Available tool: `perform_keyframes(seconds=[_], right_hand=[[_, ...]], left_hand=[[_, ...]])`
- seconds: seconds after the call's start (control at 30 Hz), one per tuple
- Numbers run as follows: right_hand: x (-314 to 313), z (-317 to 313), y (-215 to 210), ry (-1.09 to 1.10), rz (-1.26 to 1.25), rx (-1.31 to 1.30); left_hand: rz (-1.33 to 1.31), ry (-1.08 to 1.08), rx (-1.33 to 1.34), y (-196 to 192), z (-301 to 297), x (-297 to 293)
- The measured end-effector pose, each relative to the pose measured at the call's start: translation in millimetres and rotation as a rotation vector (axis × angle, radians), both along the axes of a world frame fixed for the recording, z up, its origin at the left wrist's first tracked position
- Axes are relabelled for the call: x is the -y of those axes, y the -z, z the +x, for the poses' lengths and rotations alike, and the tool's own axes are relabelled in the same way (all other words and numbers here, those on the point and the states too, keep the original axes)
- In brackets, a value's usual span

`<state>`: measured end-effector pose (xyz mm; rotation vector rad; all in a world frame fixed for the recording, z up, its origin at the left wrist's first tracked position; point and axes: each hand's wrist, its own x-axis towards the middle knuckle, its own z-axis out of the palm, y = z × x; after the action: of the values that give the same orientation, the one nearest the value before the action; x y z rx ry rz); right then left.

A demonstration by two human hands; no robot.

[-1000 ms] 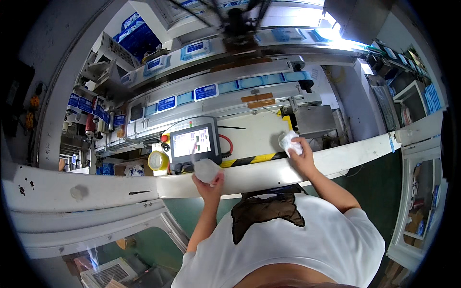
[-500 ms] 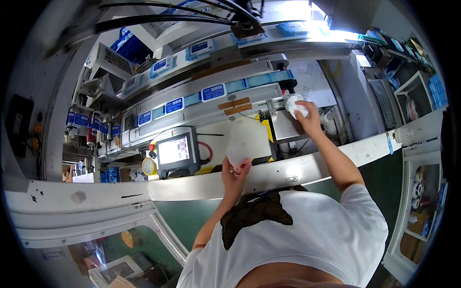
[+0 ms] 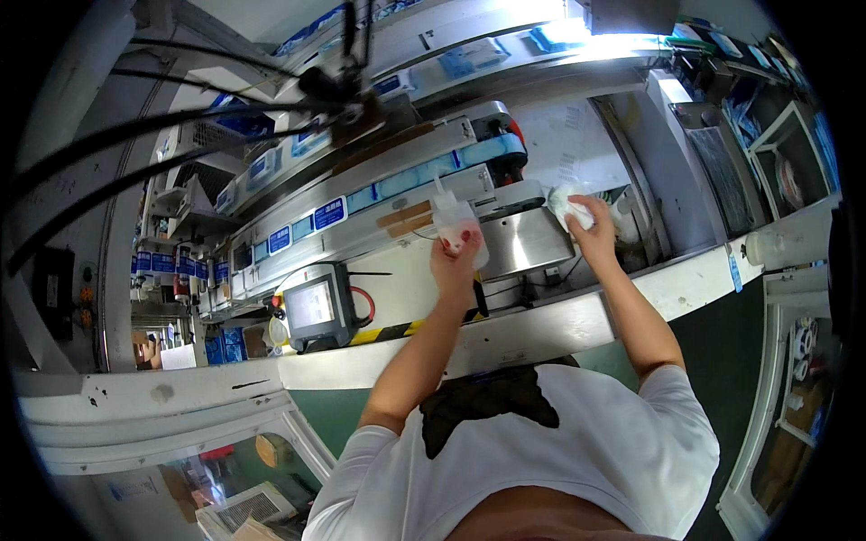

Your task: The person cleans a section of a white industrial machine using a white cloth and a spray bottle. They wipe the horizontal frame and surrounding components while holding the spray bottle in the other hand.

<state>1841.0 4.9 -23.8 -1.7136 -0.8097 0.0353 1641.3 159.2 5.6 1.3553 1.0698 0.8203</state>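
My left hand (image 3: 454, 263) is closed round a translucent squeeze bottle (image 3: 449, 216) with a thin pointed nozzle. It holds the bottle upright over the near edge of a narrow conveyor (image 3: 406, 183) that carries blue-and-white labels (image 3: 330, 214). Off to the right, my right hand (image 3: 595, 233) grips a crumpled white cloth (image 3: 565, 206) just past the conveyor's end roller. A steel cover plate (image 3: 525, 242) lies between the two hands. The cloth hides part of the roller end behind it.
A touchscreen panel (image 3: 311, 309) stands at the left by a yellow-and-black striped edge. Dark thin rods of a machine arm (image 3: 352, 113) hang over the conveyor's far side. Behind, another conveyor bears blue-and-white packs (image 3: 474, 56). A white ledge (image 3: 541, 329) runs in front of me.
My left hand has lifted the bottle forward from above the ledge to the conveyor. My right hand still holds the cloth near the roller. The machine arm has swung left and nearer.
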Motion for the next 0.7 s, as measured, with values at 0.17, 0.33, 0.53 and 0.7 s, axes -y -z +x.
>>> perform_keyframes(seconds=[0.17, 0.33, 0.53, 0.7], right_hand=[[-28, 19, -4, -0.06, -0.008, 0.05], [-78, 51, -2, -0.093, -0.035, 0.108], [-140, 80, 11, -0.239, -0.161, 0.254], [-160, 92, 34, -0.172, -0.296, 0.306]], left_hand=[[0.066, 0.099, -0.145, 13, 11, -50], [0.097, 0.198, -0.184, -3, 39, -55], [0.133, 0.244, -0.265, -8, 60, -54], [0.109, 0.218, -0.305, -24, 50, -22]])
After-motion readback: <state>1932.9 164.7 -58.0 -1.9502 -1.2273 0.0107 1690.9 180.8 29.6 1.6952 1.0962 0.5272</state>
